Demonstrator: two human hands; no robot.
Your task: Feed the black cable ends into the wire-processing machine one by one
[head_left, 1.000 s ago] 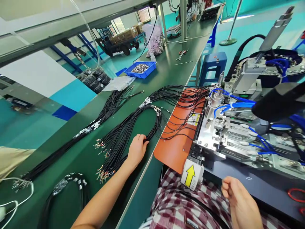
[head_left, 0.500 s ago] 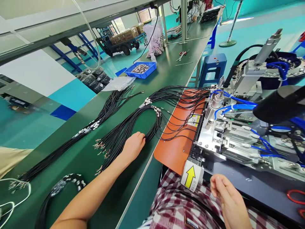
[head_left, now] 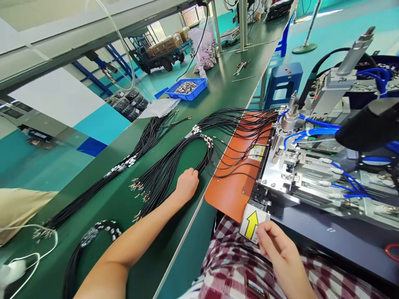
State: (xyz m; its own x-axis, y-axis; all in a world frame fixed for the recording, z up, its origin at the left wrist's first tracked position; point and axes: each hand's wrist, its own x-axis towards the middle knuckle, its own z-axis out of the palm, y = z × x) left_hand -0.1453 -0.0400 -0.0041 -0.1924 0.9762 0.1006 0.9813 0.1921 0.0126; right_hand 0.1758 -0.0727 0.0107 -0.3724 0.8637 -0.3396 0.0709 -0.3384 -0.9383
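Note:
My left hand (head_left: 187,185) is closed around the near end of a bundle of thin black cables (head_left: 208,155) on the green bench. Its fingers hide the part they grip. Loose cables run from this curved bundle across an orange plate (head_left: 227,189) into a metal machine (head_left: 280,166). My right hand (head_left: 277,249) is beside a white plate with a yellow arrow (head_left: 252,222), at the machine's near end. Its thumb and fingers are curled in with their tips close together; whether anything small is between them cannot be seen.
More black cable bundles (head_left: 124,164) lie to the left, one of them curved (head_left: 89,236). Behind are a blue tray (head_left: 199,88) of small metal parts, a plastic bag (head_left: 204,50) and red-handled pliers (head_left: 241,66). A blue stool (head_left: 283,85) stands beyond the orange plate.
My right hand has moved left, up to the arrow plate. My left hand keeps its hold on the cables and has shifted slightly right and up. The view has shifted a little.

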